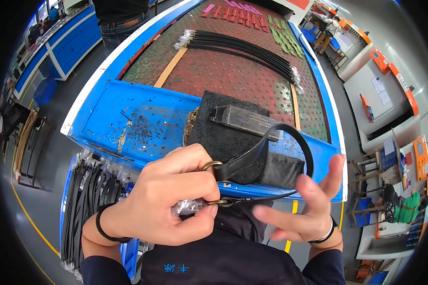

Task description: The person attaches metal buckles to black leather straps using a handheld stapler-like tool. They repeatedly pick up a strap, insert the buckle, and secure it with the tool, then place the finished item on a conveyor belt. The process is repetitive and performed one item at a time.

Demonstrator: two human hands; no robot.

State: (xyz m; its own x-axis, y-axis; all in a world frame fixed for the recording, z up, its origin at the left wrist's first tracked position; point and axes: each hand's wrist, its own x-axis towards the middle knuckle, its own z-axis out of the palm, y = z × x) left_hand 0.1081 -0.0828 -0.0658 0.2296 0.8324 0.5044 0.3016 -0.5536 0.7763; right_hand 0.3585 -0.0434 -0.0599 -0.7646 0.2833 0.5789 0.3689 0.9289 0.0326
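Close to the person's body, the left hand (169,202) is curled tight. It pinches a black strap (252,152) by its brass rings (213,166), and a bit of clear plastic wrap (188,206) pokes out under the thumb. A black band sits on that wrist. The strap goes up from the rings, bends in a big loop over the near edge of the worktop, and comes back down thin to the lower ring.

The right hand (309,202) is open wide, with fingers spread. It holds nothing. Its fingers are just beside the strap's loop, and I cannot tell if they touch it. A silver bracelet is on that wrist.

Just behind the hands, a black padded block (223,137) sits at the near edge of the blue worktop (128,118). A clear plastic bar (245,121) lies on top of the block. The blue part has scratches and small dark bits on it.

Down at the left, below the worktop's near left corner, many black straps in plastic (88,190) hang in a bunch.

Farther back, the worktop has a dark mat with dots (223,71). A bundle of long black straps (242,50) lies across it. At the far edge are pink pieces (235,14) and green pieces (285,40) in rows.

A person in dark clothes (121,21) stands by the far left corner.
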